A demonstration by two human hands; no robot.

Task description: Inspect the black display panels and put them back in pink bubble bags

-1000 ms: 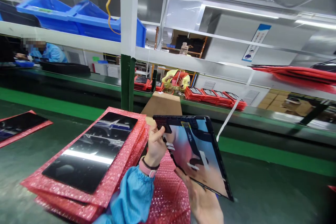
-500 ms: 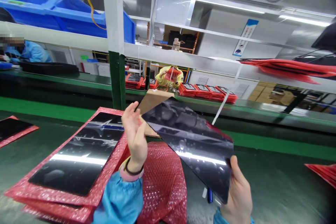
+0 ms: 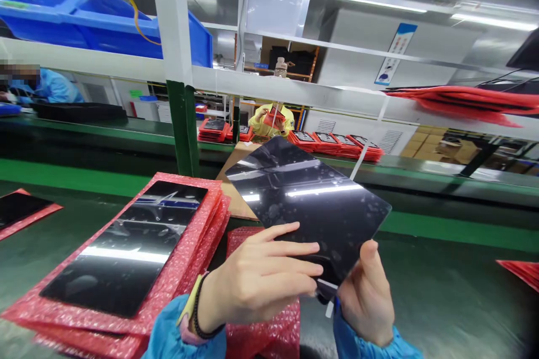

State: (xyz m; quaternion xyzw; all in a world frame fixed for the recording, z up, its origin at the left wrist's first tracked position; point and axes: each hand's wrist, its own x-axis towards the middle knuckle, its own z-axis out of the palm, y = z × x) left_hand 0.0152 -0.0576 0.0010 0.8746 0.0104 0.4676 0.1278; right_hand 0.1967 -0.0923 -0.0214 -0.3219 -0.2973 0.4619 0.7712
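A glossy black glass panel, marked with bubbles and smudges, is held up at a tilt in front of me. My right hand grips its lower right corner, thumb at the edge. My left hand is at the lower left of the panel, fingers stretched out across its face; whether they press on it I cannot tell. A second black panel lies on stacked red bubble-wrap bags at the left. Beneath my hands is another red bubble-wrap bag, partly hidden.
Brown cardboard stands behind the held panel. A green and white post rises beyond the stack. More red-wrapped panels lie at the far left and right edge. A blue bin sits overhead. Co-workers sit across the bench.
My left hand has come down and right, from beside the panel to in front of its lower part. The panel has turned and its face now catches the light differently.
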